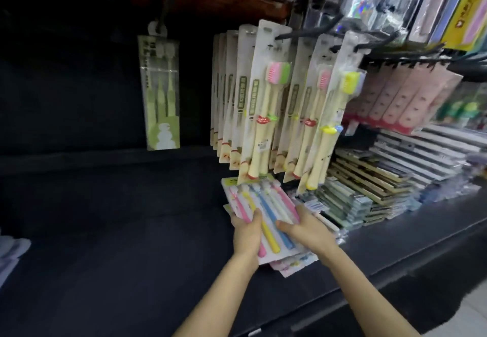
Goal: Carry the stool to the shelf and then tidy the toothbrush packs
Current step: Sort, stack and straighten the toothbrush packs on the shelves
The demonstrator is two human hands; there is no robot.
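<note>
Both hands are on the job here. The left hand (246,234) and right hand (307,231) each grip one side of a small pile of toothbrush packs (266,213), thumbs curled over the top card and fingers tucked out of sight underneath. The pile sits low over the dark shelf (131,231), just under the bottom tips of the hanging packs (263,104). It's fanned out a bit, with lower cards poking out at the near end. My guess is the two-sided grip is for squaring those edges up, since blister cards slide over each other easily. Can't tell if the pile's far end touches the shelf or floats.

The hanging ones ride in rows on black hooks (284,35), which keeps them face-out. One green pack (160,91) hangs alone off to the left. Flat boxes (369,178) are stepped in stacks to the right, just beside the pile. No stool in view, so I'd reckon that part's done and this is the tidying bit, early-ish by the look of it.
</note>
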